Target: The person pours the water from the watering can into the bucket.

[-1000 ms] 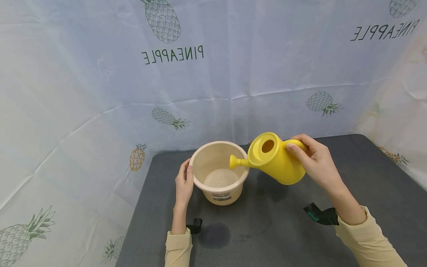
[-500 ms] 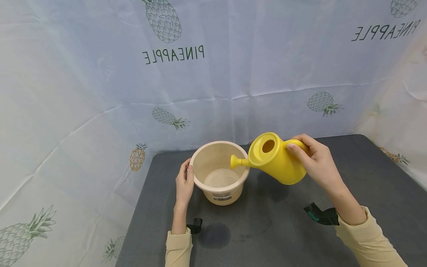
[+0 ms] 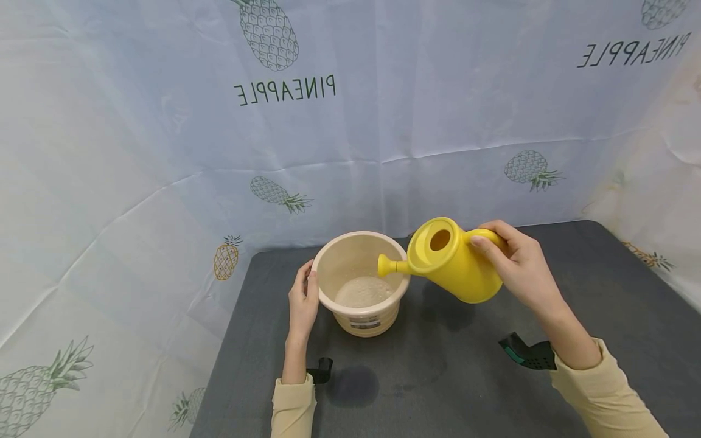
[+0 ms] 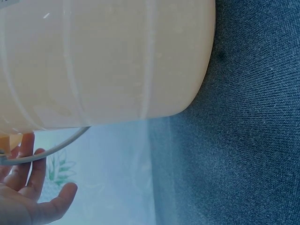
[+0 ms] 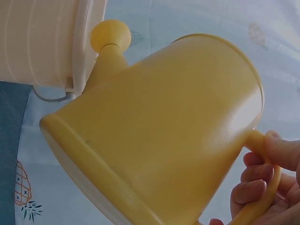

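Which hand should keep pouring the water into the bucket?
The right hand, probably. It already grips the handle of the yellow watering can, tilted with its spout over the beige bucket. The left hand rests against the bucket's side, away from the can.

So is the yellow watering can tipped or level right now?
Tipped. The right hand holds the watering can by its handle, spout angled down over the bucket rim.

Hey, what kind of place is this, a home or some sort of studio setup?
Probably a staged recording setup, not a home: a pineapple-print sheet is hung as a backdrop around a dark grey table holding only a beige bucket, with a yellow watering can tipped over it.
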Demonstrator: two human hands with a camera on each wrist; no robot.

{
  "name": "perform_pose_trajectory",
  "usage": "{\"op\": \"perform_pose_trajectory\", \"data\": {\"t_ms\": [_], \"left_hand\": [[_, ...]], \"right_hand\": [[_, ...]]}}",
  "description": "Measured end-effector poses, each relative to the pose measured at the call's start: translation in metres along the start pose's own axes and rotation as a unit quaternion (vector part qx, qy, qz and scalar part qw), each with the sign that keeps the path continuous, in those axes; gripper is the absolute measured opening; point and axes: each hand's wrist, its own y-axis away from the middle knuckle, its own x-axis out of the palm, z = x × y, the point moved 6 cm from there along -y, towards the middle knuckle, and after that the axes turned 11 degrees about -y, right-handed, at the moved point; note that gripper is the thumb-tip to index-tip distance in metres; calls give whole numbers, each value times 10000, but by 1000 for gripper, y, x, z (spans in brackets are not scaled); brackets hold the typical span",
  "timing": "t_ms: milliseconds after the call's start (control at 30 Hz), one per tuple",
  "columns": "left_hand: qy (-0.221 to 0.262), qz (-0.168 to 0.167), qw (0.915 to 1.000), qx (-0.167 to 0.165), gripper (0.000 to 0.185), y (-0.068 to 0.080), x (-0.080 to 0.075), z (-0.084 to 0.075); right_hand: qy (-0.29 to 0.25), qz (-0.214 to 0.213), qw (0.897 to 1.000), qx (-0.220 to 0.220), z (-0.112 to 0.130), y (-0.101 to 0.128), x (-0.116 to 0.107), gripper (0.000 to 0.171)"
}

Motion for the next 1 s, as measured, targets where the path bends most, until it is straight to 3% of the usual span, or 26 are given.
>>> {"op": "perform_pose_trajectory", "data": {"t_ms": [1000], "left_hand": [[-1,-58,10000,28,36,1,1,1]], "right_hand": [[-2,-1,10000,43,3,1,1,12]]}}
